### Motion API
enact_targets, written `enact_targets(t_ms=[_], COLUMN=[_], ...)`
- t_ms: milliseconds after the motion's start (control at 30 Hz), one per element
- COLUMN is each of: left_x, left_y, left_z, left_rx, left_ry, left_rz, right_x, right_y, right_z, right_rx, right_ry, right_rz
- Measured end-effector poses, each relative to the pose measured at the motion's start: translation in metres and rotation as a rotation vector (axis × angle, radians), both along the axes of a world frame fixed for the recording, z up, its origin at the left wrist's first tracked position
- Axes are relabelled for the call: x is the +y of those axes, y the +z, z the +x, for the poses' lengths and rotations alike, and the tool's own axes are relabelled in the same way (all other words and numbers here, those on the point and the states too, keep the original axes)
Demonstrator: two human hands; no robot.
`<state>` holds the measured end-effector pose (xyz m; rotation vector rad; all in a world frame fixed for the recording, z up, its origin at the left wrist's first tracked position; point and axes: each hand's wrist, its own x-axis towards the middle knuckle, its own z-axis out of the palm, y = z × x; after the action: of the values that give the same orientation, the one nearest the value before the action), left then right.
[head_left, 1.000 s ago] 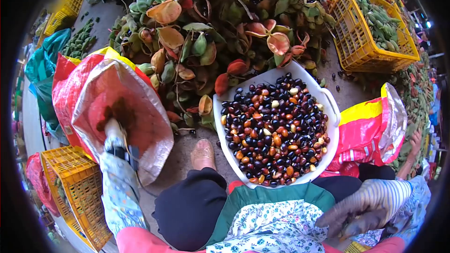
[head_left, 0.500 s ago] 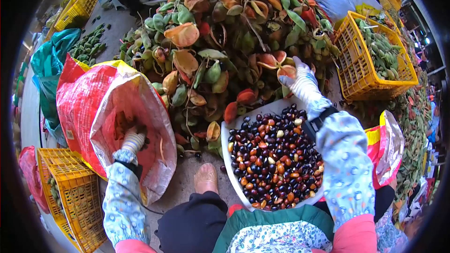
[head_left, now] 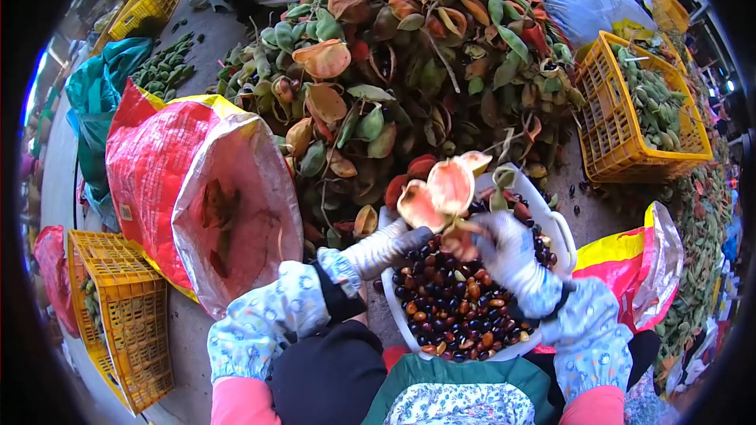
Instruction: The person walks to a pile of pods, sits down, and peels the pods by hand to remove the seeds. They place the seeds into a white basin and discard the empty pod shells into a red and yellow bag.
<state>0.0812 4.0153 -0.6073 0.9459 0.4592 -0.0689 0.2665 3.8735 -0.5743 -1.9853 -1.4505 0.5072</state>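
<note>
A cluster of opened seed pods (head_left: 451,186), pale pink inside, is held up above a white basin (head_left: 561,224) of glossy dark and reddish-brown seeds (head_left: 465,299). My right hand (head_left: 510,256), in a white glove with grey fingertips, is closed on the cluster's lower right side and somewhat blurred. From the left, my left hand (head_left: 386,250), gloved alike, has its fingers pressed together against the lower left pod. A green pod (head_left: 499,187) hangs by the cluster, over the basin's far side.
A large heap of green and orange pods (head_left: 370,102) rises beyond the basin. To the left, a red sack (head_left: 157,181) gapes with pod husks inside. Yellow crates (head_left: 126,323) stand at the left and right. A pink-and-yellow sack (head_left: 630,260) lies right of the basin.
My left hand has come out of the red sack and over to the basin. My right hand has drawn the pod cluster from the heap's edge toward me, above the seeds.
</note>
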Motion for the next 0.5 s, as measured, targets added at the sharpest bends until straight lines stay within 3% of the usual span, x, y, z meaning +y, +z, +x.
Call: enact_targets(t_ms=[33,67,100,133,200,233,267,333,367,400,467,500], left_x=[-0.009,-0.017,-0.013,-0.015,-0.014,-0.010,-0.011,-0.001,0.000,0.014,-0.001,-0.006], left_y=[0.002,0.004,0.006,0.002,0.002,0.006,0.008,0.018,0.022,-0.007,0.035,0.038], left_z=[0.002,0.002,0.001,-0.003,-0.008,-0.012,-0.012,-0.023,-0.018,-0.037,-0.027,-0.022], left_rx=[-0.049,-0.095,-0.195,-0.118,-0.169,-0.176,-0.149,-0.170,-0.218,-0.371,-0.228,-0.245], left_ry=[0.070,0.131,-0.007,0.079,0.199,0.244,0.417,0.497,0.651,0.471,0.728,0.760], left_rz=[-0.118,-0.238,-0.363,-0.323,-0.490,-0.554,-0.544,-0.466,-0.331,-0.705,-0.512,-0.557], right_x=[-0.004,-0.016,-0.021,-0.027,-0.027,-0.028,-0.030,-0.024,-0.022,-0.022,-0.022,-0.020], right_y=[0.027,0.020,0.024,0.029,0.031,0.039,0.043,0.052,0.055,0.057,0.037,0.024], right_z=[-0.019,-0.026,-0.035,-0.044,-0.047,-0.040,-0.034,-0.005,0.011,0.023,0.037,0.034], right_rx=[0.000,-0.041,-0.049,-0.055,0.225,0.407,0.519,0.586,0.490,0.393,0.458,0.408], right_ry=[0.096,0.153,0.207,0.257,0.309,0.352,0.270,0.270,0.345,0.419,0.240,0.209], right_rz=[0.017,0.062,0.002,-0.065,0.068,-0.092,-0.094,-0.401,-0.489,-0.580,-0.559,-0.413])
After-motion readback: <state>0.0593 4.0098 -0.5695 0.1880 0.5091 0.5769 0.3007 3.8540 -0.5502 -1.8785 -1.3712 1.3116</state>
